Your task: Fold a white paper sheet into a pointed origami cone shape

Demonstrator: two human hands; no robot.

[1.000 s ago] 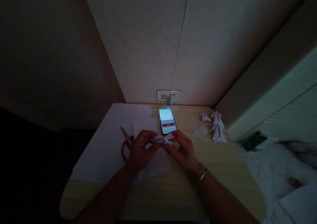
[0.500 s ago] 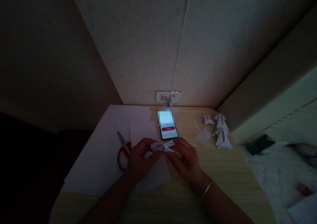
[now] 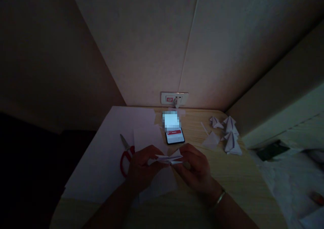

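A small folded piece of white paper [image 3: 169, 159] is held above the table between my two hands. My left hand [image 3: 143, 166] pinches its left end, thumb below and fingers behind. On the other side my right hand [image 3: 196, 166] grips the right end, where the folds fan apart into pointed flaps. Red-handled scissors [image 3: 124, 158] lie just left of my left hand on white paper. Below the hands a smaller white sheet [image 3: 149, 139] rests partly on the larger paper [image 3: 101, 161]. Beyond the hands lies a phone [image 3: 175, 136] with its screen lit.
Several folded paper pieces [image 3: 231, 139] sit at the table's right edge. Nearby are a flat paper triangle [image 3: 212, 139] and a thin paper strip [image 3: 204, 128]. A wall socket [image 3: 174, 98] with a plug is just above the table's back edge.
The folded paper has tilted and its flaps now spread wider at the right end. Both hands sit slightly lower in view, still gripping it. The whole view has shifted a little.
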